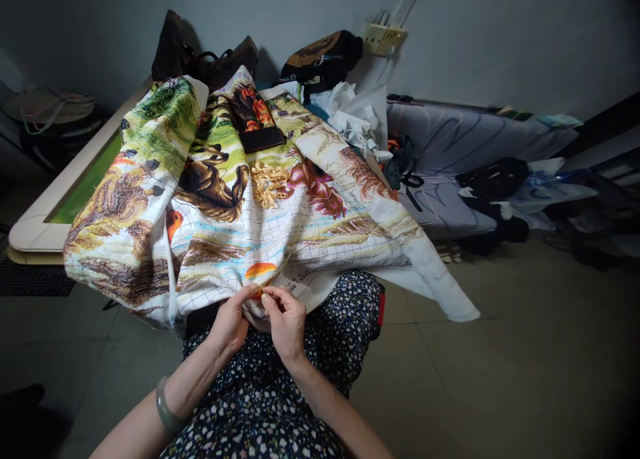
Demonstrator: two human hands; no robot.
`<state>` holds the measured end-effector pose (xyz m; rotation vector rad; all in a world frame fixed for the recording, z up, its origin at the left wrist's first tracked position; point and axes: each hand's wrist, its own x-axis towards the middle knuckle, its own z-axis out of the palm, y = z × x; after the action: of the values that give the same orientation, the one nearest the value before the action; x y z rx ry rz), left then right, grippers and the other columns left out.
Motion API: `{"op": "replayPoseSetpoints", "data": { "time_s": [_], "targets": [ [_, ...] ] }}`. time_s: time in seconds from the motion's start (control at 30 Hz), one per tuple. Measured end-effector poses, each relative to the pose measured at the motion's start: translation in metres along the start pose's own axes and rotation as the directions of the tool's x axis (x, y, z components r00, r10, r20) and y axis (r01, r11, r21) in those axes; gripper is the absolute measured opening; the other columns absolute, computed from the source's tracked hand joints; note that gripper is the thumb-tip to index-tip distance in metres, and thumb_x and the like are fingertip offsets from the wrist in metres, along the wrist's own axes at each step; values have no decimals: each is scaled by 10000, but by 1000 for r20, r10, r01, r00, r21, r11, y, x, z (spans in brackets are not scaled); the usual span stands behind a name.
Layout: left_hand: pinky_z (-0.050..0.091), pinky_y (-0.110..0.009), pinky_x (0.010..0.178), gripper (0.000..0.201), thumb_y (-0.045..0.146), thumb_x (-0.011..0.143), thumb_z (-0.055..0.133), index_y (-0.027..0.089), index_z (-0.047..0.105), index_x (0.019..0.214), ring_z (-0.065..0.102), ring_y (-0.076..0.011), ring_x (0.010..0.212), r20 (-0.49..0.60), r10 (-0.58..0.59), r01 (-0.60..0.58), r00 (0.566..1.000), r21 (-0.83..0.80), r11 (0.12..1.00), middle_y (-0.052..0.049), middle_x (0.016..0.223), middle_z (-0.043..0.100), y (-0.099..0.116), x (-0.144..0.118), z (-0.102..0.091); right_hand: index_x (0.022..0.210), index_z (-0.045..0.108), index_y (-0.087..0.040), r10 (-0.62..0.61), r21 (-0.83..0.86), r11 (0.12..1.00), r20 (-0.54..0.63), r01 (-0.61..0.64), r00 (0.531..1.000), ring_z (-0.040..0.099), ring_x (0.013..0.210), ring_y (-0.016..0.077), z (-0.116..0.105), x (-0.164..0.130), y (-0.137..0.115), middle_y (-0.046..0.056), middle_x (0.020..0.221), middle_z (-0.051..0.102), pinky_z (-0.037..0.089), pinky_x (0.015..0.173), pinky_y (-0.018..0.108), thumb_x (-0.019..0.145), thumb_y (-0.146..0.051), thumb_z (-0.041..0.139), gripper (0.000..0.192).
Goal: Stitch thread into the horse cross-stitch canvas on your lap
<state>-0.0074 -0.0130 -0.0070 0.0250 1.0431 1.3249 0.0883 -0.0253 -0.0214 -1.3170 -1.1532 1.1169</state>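
Count: two hands, one stitched cloth [230, 242], one tan thread bundle [270, 184], one dark flat rectangular object [263, 139], one desk [30, 238], two bags at the far side: one dark bag [205, 69] at left, one brown-and-black bag [323, 56] to its right. Cloth is folded and draped; greatest visible extent runs left to right, one white corner pointing near right. True long axis cannot be told through the folds. Cloth lies over the desk, its near edge reaching the person's lap; most of it is on the far side of the hands. Left hand [234, 320] pinches the near edge beside an orange patch [260, 270]. Right hand [287, 322], just to its right, has thumb and forefinger closed together at the patch; cannot tell whether a needle is between them.
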Motion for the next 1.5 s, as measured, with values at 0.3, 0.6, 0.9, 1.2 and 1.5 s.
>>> {"op": "replayPoseSetpoints", "data": {
  "time_s": [0.3,0.6,0.9,1.2,1.5],
  "targets": [
    [512,-268,741,242,146,531,801,106,716,753,648,-156,702,-10,8,-8,1000,2,1000,-48,741,724,0,0,1,842,705,-142,14,-53,998,-11,-15,1000,592,674,157,0,0,-7,53,777,659,491,626,253,817,-239,575,164],
    [505,-243,657,210,189,552,790,97,707,722,622,-135,658,10,-50,50,999,0,999,-48,734,718,2,1,0,838,691,-145,-1,14,1000,-18,1,1000,529,571,113,3,-1,0,20,734,591,450,536,221,838,-250,567,163],
    [489,-214,547,151,147,544,774,87,680,646,572,-102,554,12,-122,123,992,-37,992,-16,611,664,6,0,3,794,669,-150,44,84,996,-35,-41,998,498,524,101,7,2,1,3,659,591,428,501,204,810,-248,587,129],
    [486,-211,550,187,162,532,794,82,698,672,587,-109,575,45,-114,117,992,-49,992,-26,642,684,4,-1,2,815,645,-141,107,114,988,-54,-101,993,521,487,104,9,4,-4,3,617,622,442,486,207,766,-272,632,141],
    [506,-261,763,241,166,547,805,110,716,765,650,-156,731,0,0,0,1000,24,1000,-60,794,732,0,2,-2,833,710,-153,-42,-86,995,5,42,999,585,631,138,-2,2,-1,41,742,647,480,566,227,843,-269,572,181]
  ]
}}
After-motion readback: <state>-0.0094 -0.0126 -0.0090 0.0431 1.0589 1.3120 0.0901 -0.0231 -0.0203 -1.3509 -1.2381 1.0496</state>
